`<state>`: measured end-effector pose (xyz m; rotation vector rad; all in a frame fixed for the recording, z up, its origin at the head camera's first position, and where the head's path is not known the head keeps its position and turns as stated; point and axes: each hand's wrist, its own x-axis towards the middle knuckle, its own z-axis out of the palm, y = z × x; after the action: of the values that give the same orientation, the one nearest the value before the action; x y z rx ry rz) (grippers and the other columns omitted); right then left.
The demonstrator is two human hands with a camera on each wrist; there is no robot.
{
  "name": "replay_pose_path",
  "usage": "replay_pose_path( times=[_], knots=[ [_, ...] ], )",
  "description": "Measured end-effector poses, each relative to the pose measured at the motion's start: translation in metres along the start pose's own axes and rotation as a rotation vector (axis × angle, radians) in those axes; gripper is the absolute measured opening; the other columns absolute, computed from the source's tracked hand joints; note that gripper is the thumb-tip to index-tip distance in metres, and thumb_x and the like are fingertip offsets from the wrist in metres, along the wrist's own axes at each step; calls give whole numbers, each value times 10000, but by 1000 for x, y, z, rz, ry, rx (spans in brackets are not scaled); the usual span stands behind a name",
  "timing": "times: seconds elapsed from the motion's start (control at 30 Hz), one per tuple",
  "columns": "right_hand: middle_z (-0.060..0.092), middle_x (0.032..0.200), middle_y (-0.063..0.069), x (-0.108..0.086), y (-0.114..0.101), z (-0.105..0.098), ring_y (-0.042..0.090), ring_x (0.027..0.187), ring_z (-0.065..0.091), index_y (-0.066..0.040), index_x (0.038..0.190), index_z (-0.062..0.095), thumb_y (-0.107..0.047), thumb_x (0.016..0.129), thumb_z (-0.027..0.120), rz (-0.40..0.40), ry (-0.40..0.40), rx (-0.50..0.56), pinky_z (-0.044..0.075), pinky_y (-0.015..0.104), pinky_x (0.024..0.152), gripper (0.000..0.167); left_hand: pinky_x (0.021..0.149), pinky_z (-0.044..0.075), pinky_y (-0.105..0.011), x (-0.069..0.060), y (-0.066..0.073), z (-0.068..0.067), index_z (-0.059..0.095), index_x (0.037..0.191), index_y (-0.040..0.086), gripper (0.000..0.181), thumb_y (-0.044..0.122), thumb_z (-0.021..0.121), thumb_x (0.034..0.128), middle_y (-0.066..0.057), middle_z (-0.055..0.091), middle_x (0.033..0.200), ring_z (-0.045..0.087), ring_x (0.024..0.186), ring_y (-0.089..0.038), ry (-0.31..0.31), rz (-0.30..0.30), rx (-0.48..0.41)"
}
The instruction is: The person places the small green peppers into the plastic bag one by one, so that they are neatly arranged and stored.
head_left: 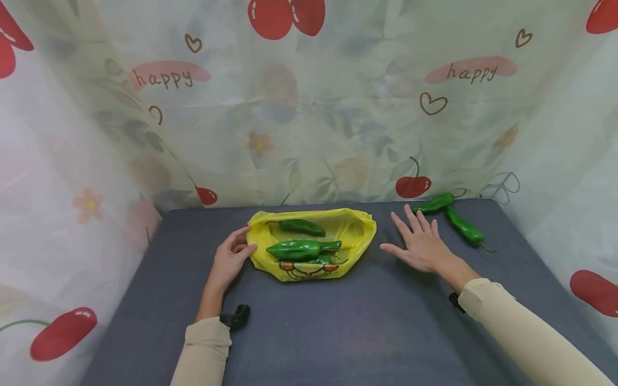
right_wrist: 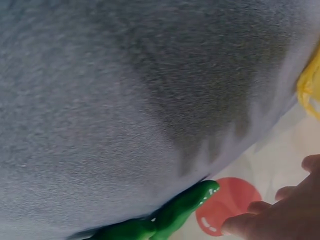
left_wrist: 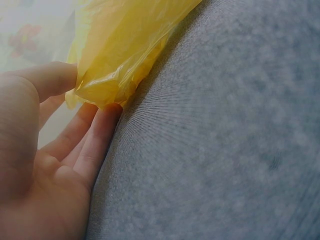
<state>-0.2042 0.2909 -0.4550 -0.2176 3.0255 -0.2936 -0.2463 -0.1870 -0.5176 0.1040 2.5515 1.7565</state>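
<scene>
Bag (head_left: 356,229), yellow plastic, one: lies on the table (head_left: 318,327), mouth agape, serving as landmark.

Left hand (head_left: 230,258): at the bag's left end, thumb and fingers pinching the rim, probably to steady the thin plastic and keep the mouth spread.

Right hand (head_left: 421,247): right of the bag, fingers spread apart, gripping nothing; perhaps so splayed to be ready for grasping.

Back pepper (head_left: 303,227), front pepper (head_left: 295,250), half-hidden pepper (head_left: 322,259): green, all inside the bag, whose walls likely stop them rolling.

Far pepper (head_left: 436,202), side pepper (head_left: 464,228): green, loose, well right of the bag, touching each other, apparently set aside to leave working room.

Cloth (head_left: 314,123), cherry-printed: hangs behind the bag, seemingly as a backdrop.
</scene>
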Motion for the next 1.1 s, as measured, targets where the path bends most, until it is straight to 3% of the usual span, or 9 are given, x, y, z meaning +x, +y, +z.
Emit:
replay_pose_path(
  times=[0.33,0.67,1.1],
  knots=[
    [-22,1717,223,-1,11,4,548,1549,20,-177,1659,134,-823,917,408,26,-21,-13,11,779,1160,1021,1065,458,-494,-1,4,2,443,1552,231,587,262,663,1008,-175,544,1486,575,1320,-348,-18,-52,-6],
    [-25,1714,232,-2,20,4,543,1551,6,-159,1657,137,-820,920,408,49,-24,-13,0,783,1155,1027,1000,497,-384,0,0,1,491,1506,320,578,401,697,972,-107,598,1422,616,1262,-290,2,-3,1],
    [-24,1706,256,-3,37,4,561,1540,-8,-134,1654,143,-816,922,410,79,-27,-20,-29,797,1138,1036,1020,489,-430,0,-1,1,495,1506,315,578,395,701,971,-109,599,1427,613,1271,-290,3,1,-10]
  ],
)
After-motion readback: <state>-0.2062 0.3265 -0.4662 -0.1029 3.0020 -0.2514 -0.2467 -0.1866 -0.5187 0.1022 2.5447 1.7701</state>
